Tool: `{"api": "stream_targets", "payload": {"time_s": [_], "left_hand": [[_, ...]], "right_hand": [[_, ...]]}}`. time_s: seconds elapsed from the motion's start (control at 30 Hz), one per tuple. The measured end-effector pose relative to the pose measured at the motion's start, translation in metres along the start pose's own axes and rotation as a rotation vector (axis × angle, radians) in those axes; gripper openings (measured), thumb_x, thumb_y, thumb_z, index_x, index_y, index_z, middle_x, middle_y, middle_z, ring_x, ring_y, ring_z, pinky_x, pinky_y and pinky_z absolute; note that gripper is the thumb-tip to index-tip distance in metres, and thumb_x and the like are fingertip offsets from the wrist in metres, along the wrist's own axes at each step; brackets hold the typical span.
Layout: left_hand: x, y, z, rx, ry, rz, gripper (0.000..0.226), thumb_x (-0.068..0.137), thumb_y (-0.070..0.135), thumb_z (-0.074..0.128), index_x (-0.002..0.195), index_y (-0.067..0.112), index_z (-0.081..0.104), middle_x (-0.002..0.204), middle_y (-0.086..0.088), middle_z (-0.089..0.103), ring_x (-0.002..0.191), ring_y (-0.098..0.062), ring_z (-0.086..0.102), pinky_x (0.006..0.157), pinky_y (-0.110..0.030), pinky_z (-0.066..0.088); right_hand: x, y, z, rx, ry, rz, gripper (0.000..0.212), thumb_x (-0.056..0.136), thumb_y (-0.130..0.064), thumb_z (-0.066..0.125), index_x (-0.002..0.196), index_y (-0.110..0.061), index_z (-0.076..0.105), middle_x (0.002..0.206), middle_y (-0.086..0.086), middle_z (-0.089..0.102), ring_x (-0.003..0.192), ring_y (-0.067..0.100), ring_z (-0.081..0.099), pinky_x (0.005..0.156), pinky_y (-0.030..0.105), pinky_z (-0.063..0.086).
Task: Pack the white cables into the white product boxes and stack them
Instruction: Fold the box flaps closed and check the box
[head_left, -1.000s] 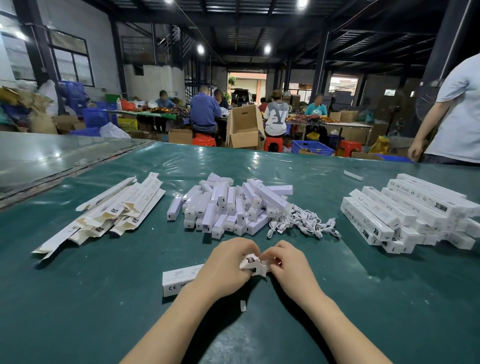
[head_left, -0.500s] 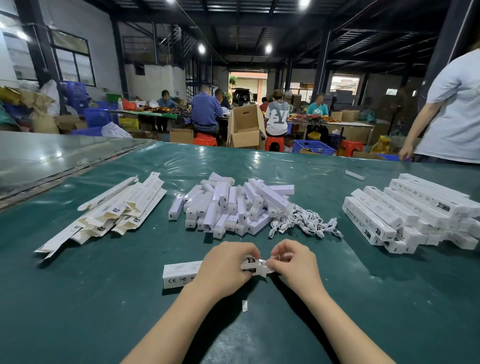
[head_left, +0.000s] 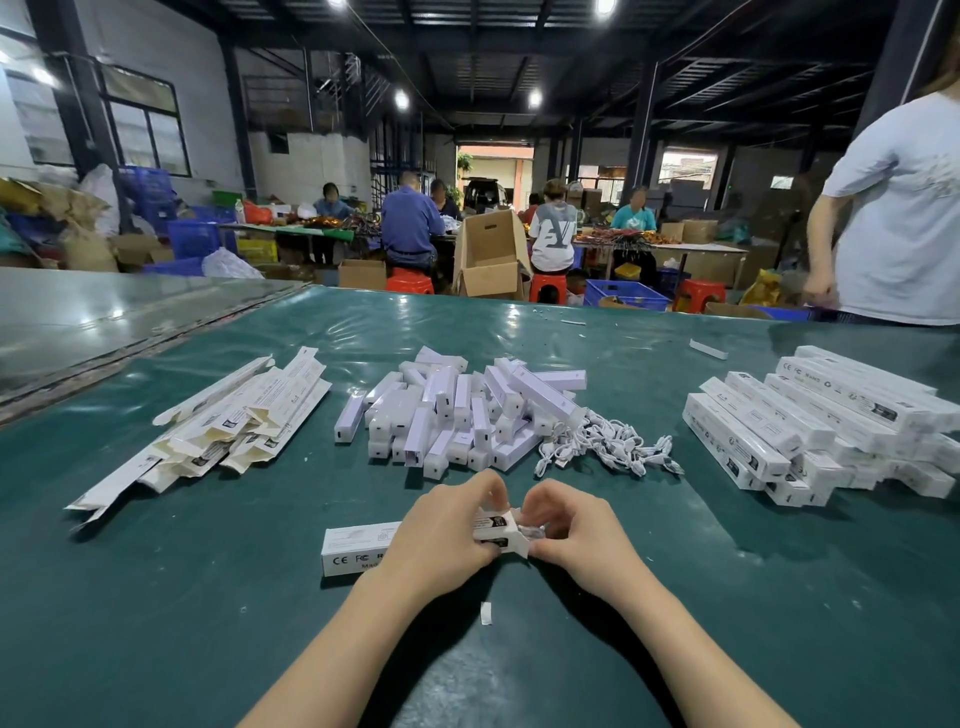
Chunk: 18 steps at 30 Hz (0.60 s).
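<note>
Both forearms converge over green table (head_left: 753, 597). Left hand (head_left: 441, 527) curls over white box (head_left: 358, 548), gripping it; right hand (head_left: 576, 530), fingers bent, pinches cable (head_left: 534, 531) at box's open end.

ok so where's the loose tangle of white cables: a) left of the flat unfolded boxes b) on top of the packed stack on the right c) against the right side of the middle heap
C: the white cables lie on the table touching the right side of the middle heap, apart from the packed stack.
</note>
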<state>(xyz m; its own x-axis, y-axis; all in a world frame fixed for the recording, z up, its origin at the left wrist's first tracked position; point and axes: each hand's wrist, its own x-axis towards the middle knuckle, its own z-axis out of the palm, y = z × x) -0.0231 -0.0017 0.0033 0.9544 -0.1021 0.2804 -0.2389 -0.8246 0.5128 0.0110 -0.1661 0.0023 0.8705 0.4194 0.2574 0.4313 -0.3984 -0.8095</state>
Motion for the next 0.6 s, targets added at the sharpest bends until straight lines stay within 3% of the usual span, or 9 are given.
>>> {"api": "stream_targets", "payload": {"time_s": [0.13, 0.23, 0.3, 0.5, 0.6], "left_hand": [[-0.0005, -0.0025, 0.0013, 0.012, -0.010, 0.023, 0.031, 0.075, 0.019, 0.062, 0.096, 0.034, 0.045, 0.108, 0.014, 0.063, 0.101, -0.017, 0.055, 0.084, -0.031, 0.044], [-0.0020, -0.0024, 0.0019, 0.000, -0.004, 0.043, 0.031, 0.075, 0.020, 0.062, 0.093, 0.038, 0.042, 0.106, 0.016, 0.064, 0.099, -0.014, 0.056, 0.082, -0.028, 0.043], [-0.0022, -0.0017, 0.0025, 0.022, -0.008, 0.055, 0.030, 0.076, 0.020, 0.061, 0.096, 0.036, 0.045, 0.107, 0.015, 0.064, 0.101, -0.013, 0.055, 0.085, -0.029, 0.042], [-0.0021, 0.0000, 0.0034, 0.063, 0.011, 0.083, 0.030, 0.077, 0.018, 0.057, 0.103, 0.031, 0.049, 0.107, 0.017, 0.060, 0.101, -0.008, 0.052, 0.079, -0.020, 0.036], [-0.0024, 0.0005, 0.0032, 0.059, 0.009, 0.076, 0.029, 0.078, 0.019, 0.058, 0.102, 0.032, 0.048, 0.106, 0.018, 0.060, 0.101, -0.009, 0.053, 0.081, -0.023, 0.039]], "right_hand": [[0.0007, 0.0004, 0.0039, -0.052, 0.016, -0.051, 0.041, 0.065, 0.008, 0.063, 0.064, -0.032, 0.053, 0.068, -0.006, 0.064, 0.061, 0.013, 0.051, 0.066, 0.029, 0.047], [0.0000, 0.0027, 0.0056, -0.020, 0.067, -0.017, 0.036, 0.072, 0.004, 0.067, 0.072, -0.031, 0.055, 0.079, -0.001, 0.070, 0.071, 0.012, 0.063, 0.070, 0.019, 0.049], [0.0011, 0.0031, 0.0070, -0.038, 0.103, -0.016, 0.030, 0.073, 0.001, 0.069, 0.074, -0.027, 0.056, 0.081, 0.002, 0.069, 0.075, 0.015, 0.064, 0.072, 0.019, 0.051], [0.0031, 0.0014, 0.0066, -0.102, 0.050, 0.034, 0.024, 0.072, -0.007, 0.071, 0.062, -0.026, 0.059, 0.061, -0.010, 0.061, 0.056, 0.001, 0.050, 0.059, 0.017, 0.041], [0.0023, 0.0028, 0.0031, -0.025, 0.029, 0.032, 0.026, 0.071, 0.000, 0.070, 0.064, -0.023, 0.060, 0.066, -0.005, 0.065, 0.062, 0.006, 0.058, 0.068, 0.023, 0.047]]}}
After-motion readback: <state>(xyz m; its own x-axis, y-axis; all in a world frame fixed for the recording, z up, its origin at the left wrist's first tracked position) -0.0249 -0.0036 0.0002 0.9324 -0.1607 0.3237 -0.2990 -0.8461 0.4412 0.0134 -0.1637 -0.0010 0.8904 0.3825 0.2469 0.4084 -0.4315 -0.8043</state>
